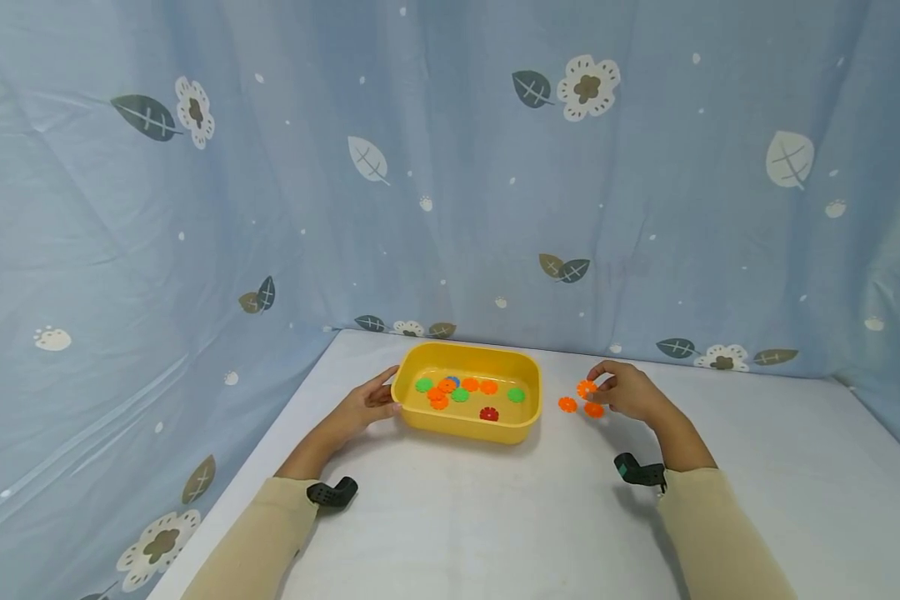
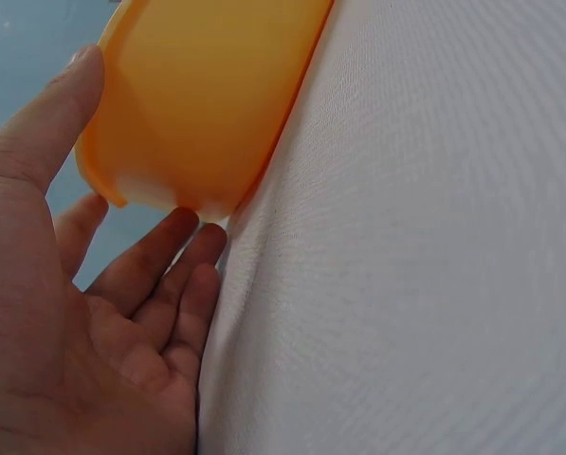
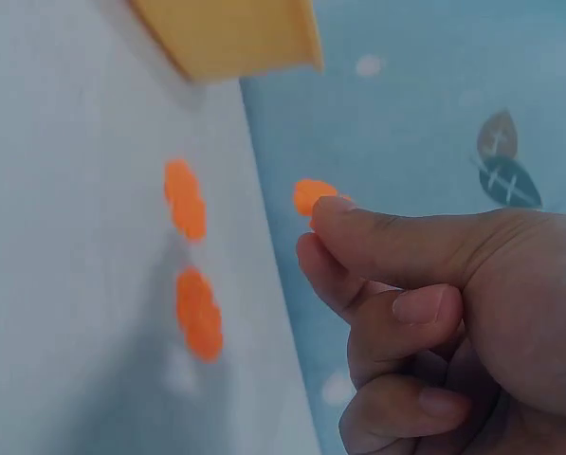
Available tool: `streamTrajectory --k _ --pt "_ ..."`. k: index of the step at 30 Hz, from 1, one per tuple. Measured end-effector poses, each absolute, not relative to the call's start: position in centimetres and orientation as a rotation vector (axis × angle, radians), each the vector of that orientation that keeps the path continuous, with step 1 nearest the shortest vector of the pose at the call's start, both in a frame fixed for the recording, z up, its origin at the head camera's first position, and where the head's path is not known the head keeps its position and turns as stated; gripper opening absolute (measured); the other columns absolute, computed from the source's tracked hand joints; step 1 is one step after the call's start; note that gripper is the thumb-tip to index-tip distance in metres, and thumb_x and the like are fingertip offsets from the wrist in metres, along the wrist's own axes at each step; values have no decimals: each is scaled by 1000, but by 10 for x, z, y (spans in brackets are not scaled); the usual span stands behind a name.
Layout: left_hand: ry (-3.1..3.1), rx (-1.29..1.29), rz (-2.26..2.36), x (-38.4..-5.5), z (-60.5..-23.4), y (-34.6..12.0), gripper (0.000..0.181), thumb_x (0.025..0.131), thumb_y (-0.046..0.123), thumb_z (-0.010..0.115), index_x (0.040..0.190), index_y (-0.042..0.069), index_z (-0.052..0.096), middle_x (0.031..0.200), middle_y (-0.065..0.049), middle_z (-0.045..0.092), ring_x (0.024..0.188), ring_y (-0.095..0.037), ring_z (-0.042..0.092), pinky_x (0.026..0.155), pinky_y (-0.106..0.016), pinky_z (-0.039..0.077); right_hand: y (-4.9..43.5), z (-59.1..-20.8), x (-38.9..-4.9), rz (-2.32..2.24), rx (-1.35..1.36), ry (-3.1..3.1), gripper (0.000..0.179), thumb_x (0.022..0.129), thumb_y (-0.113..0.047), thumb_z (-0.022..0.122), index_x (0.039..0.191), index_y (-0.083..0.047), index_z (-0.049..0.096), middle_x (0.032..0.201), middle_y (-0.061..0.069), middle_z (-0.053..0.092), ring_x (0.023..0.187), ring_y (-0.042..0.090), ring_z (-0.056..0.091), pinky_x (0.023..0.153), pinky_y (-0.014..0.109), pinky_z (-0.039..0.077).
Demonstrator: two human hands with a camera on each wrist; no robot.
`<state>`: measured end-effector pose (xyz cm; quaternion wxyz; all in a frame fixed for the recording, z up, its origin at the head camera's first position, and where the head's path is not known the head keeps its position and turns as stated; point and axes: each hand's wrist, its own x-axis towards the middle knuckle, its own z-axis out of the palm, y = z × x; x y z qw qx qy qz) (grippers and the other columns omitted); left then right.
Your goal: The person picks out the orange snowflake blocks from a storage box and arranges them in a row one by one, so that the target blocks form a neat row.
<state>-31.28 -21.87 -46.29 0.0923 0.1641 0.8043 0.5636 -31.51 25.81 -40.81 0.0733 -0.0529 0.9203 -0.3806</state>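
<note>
A yellow plastic basin (image 1: 465,429) sits on the table, with several small notched discs inside, orange, green, red and blue. My left hand (image 1: 363,406) holds the basin's left end. In the left wrist view its thumb (image 2: 79,90) lies against the basin near the rim, and the other fingers touch the end wall. To the right of the basin, my right hand (image 1: 622,392) pinches an orange notched disc (image 1: 586,389) between thumb and fingertips, above the tabletop. Two more orange discs lie beneath it, one on the left (image 1: 567,404) and one closer (image 1: 594,410).
A white cloth (image 1: 480,517) covers the table. Blue curtains (image 1: 450,208) with leaves and flowers hang behind it and at the sides. Each wrist wears a black camera mount, one on the left (image 1: 333,493) and one on the right (image 1: 639,471).
</note>
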Motion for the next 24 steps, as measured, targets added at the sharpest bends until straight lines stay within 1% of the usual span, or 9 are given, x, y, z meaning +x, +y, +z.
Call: streamTrajectory --k 4,9,11,14,18,21,24 --pt "2403 477 1660 -313 -463 -220 81 91 29 71 157 23 24 144 -18 46 132 -32 44 110 -52 30 272 -415 -313 -1153 -162 2765 31 89 -8 70 116 -3 57 88 9 62 68 25 55 60 33 47" --pt "2377 485 1665 -313 -462 -220 81 92 26 70 157 24 22 145 -19 45 133 -33 43 110 -51 29 287 -423 -310 -1135 -173 2769 28 88 -4 67 114 0 57 86 9 62 64 21 54 59 33 47" --pt "2361 487 1670 -313 -460 -219 80 93 23 69 157 22 21 145 -21 44 133 -34 42 110 -51 29 293 -426 -309 -1133 -177 2766 27 88 -3 66 113 1 57 84 9 61 61 21 53 57 33 46" --pt "2338 498 1666 -310 -453 -218 80 94 18 67 157 16 18 145 -24 43 133 -36 41 110 -52 29 301 -430 -310 -1106 -170 2770 25 88 -4 65 112 1 58 82 8 61 59 21 52 56 32 45" --pt "2334 497 1648 -305 -443 -215 79 94 13 66 157 11 17 145 -26 41 133 -39 41 109 -52 31 309 -434 -311 -1050 -150 2779 25 89 -5 65 112 0 58 87 9 62 63 22 53 59 33 46" --pt "2343 485 1648 -305 -445 -215 78 94 13 65 157 12 18 145 -26 42 133 -38 41 109 -53 30 312 -437 -311 -1024 -138 2787 25 89 -5 65 112 0 58 89 9 62 66 22 54 60 34 47" --pt "2352 478 1664 -309 -454 -216 79 94 16 66 157 17 19 145 -24 43 133 -37 41 110 -53 28 312 -439 -311 -1009 -139 2797 25 88 -5 66 112 1 58 89 9 62 67 22 54 61 34 48"
